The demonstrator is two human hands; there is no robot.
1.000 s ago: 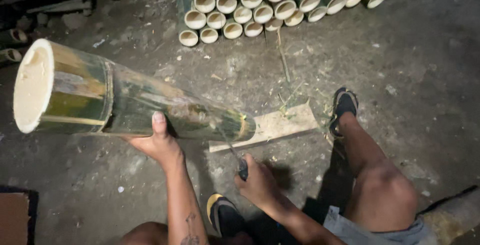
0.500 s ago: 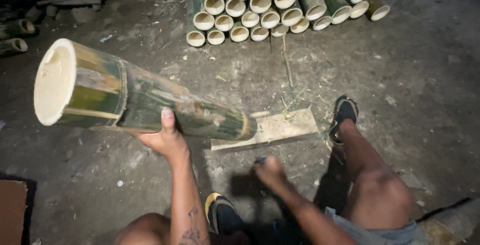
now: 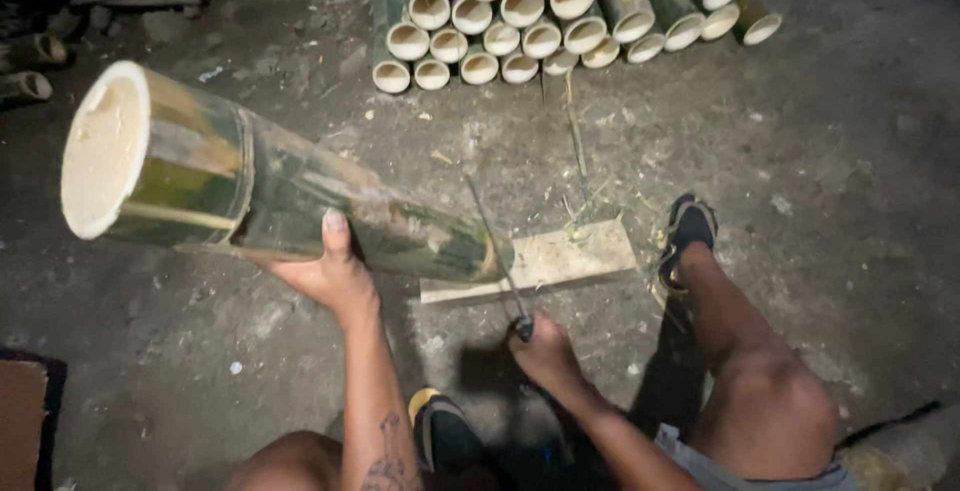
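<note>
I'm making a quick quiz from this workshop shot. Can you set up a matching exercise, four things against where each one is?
Things:
1. large bamboo section
2. blade
3. wooden board
4. stacked bamboo pieces

Places:
A. piled at the top of the view
B. flat on the floor under the bamboo's far end
C. propped up by the left hand
D. gripped in the right hand

Pairs: 1-C, 2-D, 3-B, 4-A

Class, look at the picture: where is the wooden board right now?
The board lies flat on the floor, centre of the head view, under the far end of the bamboo pole, just left of the right foot.
</note>
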